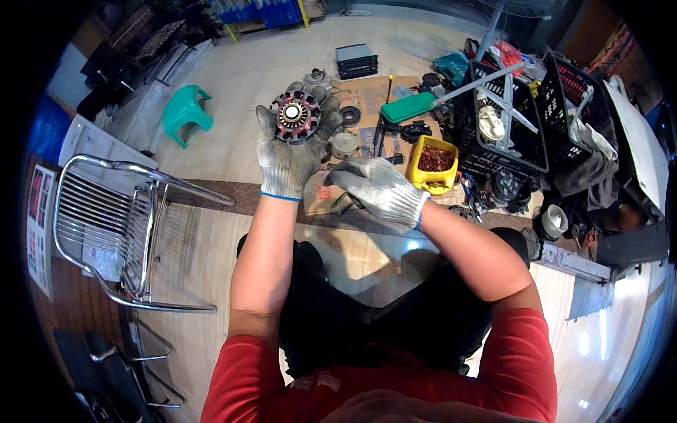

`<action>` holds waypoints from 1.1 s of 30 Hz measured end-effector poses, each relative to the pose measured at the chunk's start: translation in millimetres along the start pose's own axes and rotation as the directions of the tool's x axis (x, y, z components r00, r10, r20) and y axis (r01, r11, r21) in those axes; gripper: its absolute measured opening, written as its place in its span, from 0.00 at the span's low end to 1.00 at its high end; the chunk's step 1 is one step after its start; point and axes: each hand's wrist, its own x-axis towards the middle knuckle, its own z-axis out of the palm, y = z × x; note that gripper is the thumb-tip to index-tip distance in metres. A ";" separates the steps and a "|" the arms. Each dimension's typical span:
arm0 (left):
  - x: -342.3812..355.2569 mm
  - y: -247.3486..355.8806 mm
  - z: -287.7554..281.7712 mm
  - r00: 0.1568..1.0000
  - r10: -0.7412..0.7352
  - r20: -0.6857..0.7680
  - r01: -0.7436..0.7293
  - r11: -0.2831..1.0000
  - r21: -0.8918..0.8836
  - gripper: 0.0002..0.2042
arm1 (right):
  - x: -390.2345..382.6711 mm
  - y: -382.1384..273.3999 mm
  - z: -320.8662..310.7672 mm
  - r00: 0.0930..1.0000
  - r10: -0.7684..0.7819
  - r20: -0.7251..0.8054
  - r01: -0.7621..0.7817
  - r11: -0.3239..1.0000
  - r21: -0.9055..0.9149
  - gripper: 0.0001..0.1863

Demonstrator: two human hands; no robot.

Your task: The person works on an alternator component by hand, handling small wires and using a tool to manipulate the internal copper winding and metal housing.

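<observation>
My left hand (290, 161), in a grey-white knit glove with a blue cuff, is raised and closed around a motor armature (297, 117). The armature is round and dark, with reddish windings and a brass-coloured toothed ring at its centre facing up. Beside and below it, my right hand (377, 187) wears a matching glove, its fingers curled and pointing left. A thin dark piece shows under those fingers; what they hold, if anything, is unclear. Just right of that hand stands a yellow container (448, 182) full of small copper-coloured pieces. A pale round part (344, 144) lies between the hands.
Cardboard (370, 95) covers the floor ahead, bearing a black ring (350, 116) and a green flat object (409, 107). Black crates (508, 144) crowd the right side. A metal chair (106, 233) and green stool (187, 114) stand left. Farther off sits a dark stacked box (357, 62).
</observation>
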 end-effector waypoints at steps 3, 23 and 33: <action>-2.9 14.6 -12.6 0.995 -0.025 0.092 0.028 0.999 -0.035 0.40 | 4.3 -15.7 -20.5 0.955 0.284 0.081 -0.294 0.942 0.161 0.13; -3.3 18.7 -9.0 0.965 -0.259 -0.033 0.261 0.961 0.093 0.43 | -9.6 37.6 -82.0 0.788 0.615 0.032 -0.616 0.787 0.020 0.21; 2.6 32.5 -4.6 0.854 0.064 -0.517 -0.057 0.998 0.031 0.47 | -18.0 17.0 -11.2 0.764 0.424 0.487 -0.437 0.895 -0.094 0.21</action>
